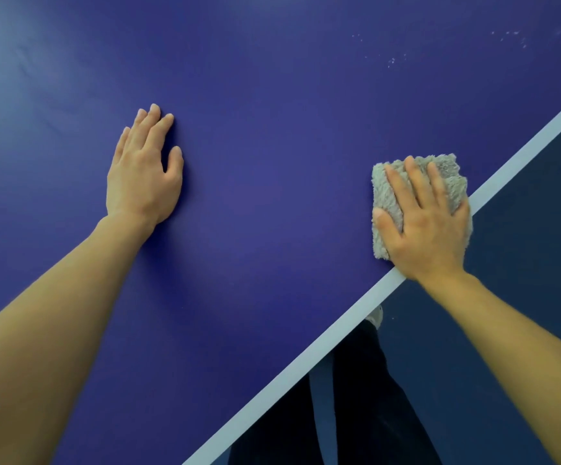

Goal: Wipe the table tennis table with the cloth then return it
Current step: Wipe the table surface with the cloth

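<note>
— Where are we?
— Mid-wipe: our right hand (pixel 430 229) presses flat, fingers spread, on the cloth (pixel 448 171) at the table (pixel 272 156)'s white edge line (pixel 339 325); our left hand (pixel 141 177) rests open-palmed on bare blue.
— Next?
— We'd sweep toward the pale specks (pixel 391 61) ahead. No container shows for the return.

Level: moderately bright, soft, even; no hard glare.
Sheen: pale wash on table (pixel 31 72) top-left, fading twd centre.
Shadows: soft dark patch just right of left hand (pixel 143 172) & along forearm.
Source: prob. from left/above, per shadows.
Focus: decent at centre; cloth (pixel 388 193) pile slightly smeared; specks (pixel 391 60) top-right faint.
Edges: wide-angle stretch, forearms swollen at lower corners.
Dim: floor (pixel 524 196) & leg (pixel 356 397), little detail.
</note>
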